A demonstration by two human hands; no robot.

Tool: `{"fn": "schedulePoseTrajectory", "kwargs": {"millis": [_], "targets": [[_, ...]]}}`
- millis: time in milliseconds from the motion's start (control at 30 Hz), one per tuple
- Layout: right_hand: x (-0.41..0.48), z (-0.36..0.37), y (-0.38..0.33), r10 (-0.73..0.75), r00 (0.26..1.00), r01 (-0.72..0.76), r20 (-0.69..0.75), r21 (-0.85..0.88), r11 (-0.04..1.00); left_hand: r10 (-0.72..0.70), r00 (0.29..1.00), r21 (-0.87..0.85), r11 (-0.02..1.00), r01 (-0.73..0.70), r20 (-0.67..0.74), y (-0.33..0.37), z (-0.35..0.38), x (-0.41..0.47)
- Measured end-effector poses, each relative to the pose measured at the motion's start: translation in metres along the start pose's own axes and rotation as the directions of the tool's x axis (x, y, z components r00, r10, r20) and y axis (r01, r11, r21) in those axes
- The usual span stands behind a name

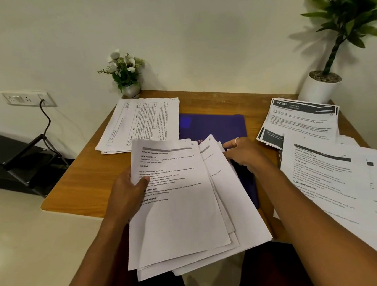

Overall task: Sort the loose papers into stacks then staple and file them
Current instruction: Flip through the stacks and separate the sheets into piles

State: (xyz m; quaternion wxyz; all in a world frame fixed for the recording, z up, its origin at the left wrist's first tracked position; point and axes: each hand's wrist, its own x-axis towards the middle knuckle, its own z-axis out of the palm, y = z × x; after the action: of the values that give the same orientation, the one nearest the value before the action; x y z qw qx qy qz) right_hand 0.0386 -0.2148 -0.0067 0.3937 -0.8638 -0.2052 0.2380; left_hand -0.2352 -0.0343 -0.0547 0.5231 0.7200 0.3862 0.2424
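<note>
Counter (82,185) carries three stacks (140,121), spread apart, likely so kinds stay separate. Blue folder (213,122) lies centre, ready for filing. Your left hand (128,192) pinches fanned sheaf (179,206) over near edge, headers exposed for reading. Right hand (244,154) at fan's far corner; grip unclear.

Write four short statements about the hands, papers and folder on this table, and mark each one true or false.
1. The left hand grips the bundle of papers, thumb on top. True.
2. The blue folder stands upright against the wall. False: it lies flat on the table, partly under the bundle.
3. The right hand rests on a flower pot. False: it is at the bundle's right edge.
4. The stack headed 2726 lies on the table's far right side. True.
</note>
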Motion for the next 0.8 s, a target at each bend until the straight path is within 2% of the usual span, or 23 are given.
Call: {"fn": "schedulePoseTrajectory", "kwargs": {"millis": [133, 267, 367, 467, 567, 800], "targets": [[0.000, 0.008, -0.004, -0.017, 1.000, 0.013, -0.022, -0.192, 0.981, 0.006, 1.000, -0.001, 1.000, -0.006, -0.003, -0.001, 0.000, 0.001], [-0.002, 0.015, -0.010, -0.018, 0.999, 0.009, -0.030, -0.272, 0.962, 0.023, 1.000, -0.004, 1.000, -0.023, 0.004, 0.000, 0.000, -0.001], [0.002, 0.016, -0.010, 0.032, 0.998, -0.050, -0.059, -0.336, 0.941, 0.006, 1.000, -0.011, 1.000, -0.006, -0.001, 0.000, 0.000, -0.001], [0.003, 0.010, -0.005, 0.010, 0.996, -0.028, -0.090, -0.198, 0.980, 0.015, 1.000, -0.008, 1.000, -0.015, -0.006, 0.001, 0.001, -0.001], [-0.006, -0.003, -0.004, 0.032, 0.980, -0.007, -0.199, 0.129, 0.992, 0.020, 0.999, -0.010, 1.000, -0.021, -0.024, 0.003, 0.001, -0.002], [-0.010, -0.037, -0.009, -0.003, 0.905, 0.140, -0.426, 0.290, 0.947, 0.024, 0.999, -0.011, 1.000, -0.024, -0.031, 0.002, 0.000, -0.002]]}}
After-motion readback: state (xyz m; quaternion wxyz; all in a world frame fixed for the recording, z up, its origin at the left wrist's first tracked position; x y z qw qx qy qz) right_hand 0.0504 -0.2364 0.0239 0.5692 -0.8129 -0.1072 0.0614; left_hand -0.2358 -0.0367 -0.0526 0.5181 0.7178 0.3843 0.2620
